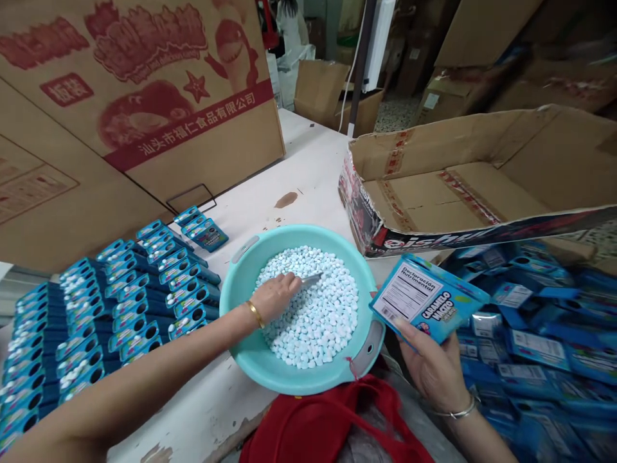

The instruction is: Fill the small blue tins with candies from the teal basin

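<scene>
A turquoise plastic basin point(236, 347) holds a heap of small pale blue and white candies point(313, 328). Over the heap, my left hand point(276, 298) is closed around a metal scoop point(311, 280), whose tip rests among the candies. At the basin's right rim, my right hand point(436, 366) grips a flat blue candy carton point(431, 302), tilted, with a white label and printed lettering facing up. My right fingers are partly hidden beneath the carton.
Rows of upright blue cartons point(132, 296), some with candies showing at the top, stand on the left. A large printed box point(193, 122) rises behind them. An open cardboard tray point(434, 186) sits back right, above a pile of flat blue cartons point(535, 347).
</scene>
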Action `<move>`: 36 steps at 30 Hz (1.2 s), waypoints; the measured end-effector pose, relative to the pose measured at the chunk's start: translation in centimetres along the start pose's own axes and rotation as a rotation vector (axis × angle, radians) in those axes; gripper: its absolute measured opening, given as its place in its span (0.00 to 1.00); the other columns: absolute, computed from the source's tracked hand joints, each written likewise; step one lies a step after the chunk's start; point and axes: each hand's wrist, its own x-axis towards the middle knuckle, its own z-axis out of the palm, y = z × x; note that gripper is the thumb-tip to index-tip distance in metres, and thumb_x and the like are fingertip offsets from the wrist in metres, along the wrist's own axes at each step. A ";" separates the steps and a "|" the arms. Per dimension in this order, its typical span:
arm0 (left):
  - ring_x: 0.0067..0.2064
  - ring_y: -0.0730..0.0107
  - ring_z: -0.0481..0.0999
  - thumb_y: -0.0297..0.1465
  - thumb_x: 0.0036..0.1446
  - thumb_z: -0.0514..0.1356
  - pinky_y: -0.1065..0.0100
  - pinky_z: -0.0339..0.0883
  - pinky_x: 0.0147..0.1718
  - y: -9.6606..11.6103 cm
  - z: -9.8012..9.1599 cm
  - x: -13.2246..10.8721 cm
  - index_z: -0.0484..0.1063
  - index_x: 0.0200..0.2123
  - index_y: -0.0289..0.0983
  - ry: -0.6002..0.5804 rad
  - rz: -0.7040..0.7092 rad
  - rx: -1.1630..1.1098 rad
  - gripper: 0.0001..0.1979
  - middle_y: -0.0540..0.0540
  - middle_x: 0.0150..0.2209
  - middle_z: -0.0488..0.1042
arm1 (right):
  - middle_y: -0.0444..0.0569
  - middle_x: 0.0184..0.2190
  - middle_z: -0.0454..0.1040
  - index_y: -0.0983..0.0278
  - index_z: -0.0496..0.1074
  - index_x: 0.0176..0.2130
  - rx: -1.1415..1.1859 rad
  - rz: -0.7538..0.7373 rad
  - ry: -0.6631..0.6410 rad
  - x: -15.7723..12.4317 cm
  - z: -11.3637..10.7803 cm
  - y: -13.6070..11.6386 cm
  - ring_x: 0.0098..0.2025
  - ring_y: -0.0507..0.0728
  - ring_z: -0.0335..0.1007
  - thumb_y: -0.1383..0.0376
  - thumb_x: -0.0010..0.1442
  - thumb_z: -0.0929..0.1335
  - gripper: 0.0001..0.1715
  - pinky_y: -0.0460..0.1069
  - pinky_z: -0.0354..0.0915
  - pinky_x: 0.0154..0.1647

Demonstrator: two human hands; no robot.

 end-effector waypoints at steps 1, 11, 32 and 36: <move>0.44 0.61 0.73 0.21 0.64 0.46 0.62 0.68 0.42 0.8 0.1 -0.5 0.62 0.49 0.35 -0.018 0.042 -0.019 0.13 0.39 0.46 0.69 | 0.49 0.44 0.79 0.56 0.69 0.52 0.040 0.060 0.009 0.0 0.2 -0.1 0.47 0.64 0.76 0.57 0.46 0.75 0.33 0.63 0.70 0.52; 0.39 0.65 0.70 0.26 0.61 0.52 0.67 0.64 0.37 3.9 -0.1 -4.0 0.56 0.46 0.38 -0.224 0.138 -0.658 0.11 0.45 0.41 0.70 | 0.53 0.45 0.79 0.59 0.72 0.50 -0.211 0.097 -0.282 0.4 -1.5 -0.1 0.47 0.67 0.76 0.52 0.47 0.75 0.31 0.63 0.72 0.49; 0.36 0.67 0.72 0.27 0.62 0.52 0.67 0.62 0.34 0.2 -17.1 -8.0 0.68 0.43 0.35 -0.083 0.118 -0.268 0.09 0.43 0.38 0.73 | 0.61 0.58 0.62 0.64 0.52 0.62 -0.984 -0.702 -0.498 0.6 4.2 0.1 0.61 0.68 0.59 0.68 0.48 0.68 0.44 0.66 0.63 0.60; 0.27 0.71 0.68 0.19 0.57 0.51 0.68 0.58 0.28 3.0 -19.2 -7.9 0.70 0.38 0.34 -0.165 0.072 -0.030 0.11 0.46 0.32 0.71 | 0.61 0.57 0.63 0.65 0.51 0.62 -1.004 -0.754 -0.501 0.5 4.2 0.6 0.60 0.68 0.59 0.67 0.49 0.69 0.44 0.66 0.64 0.59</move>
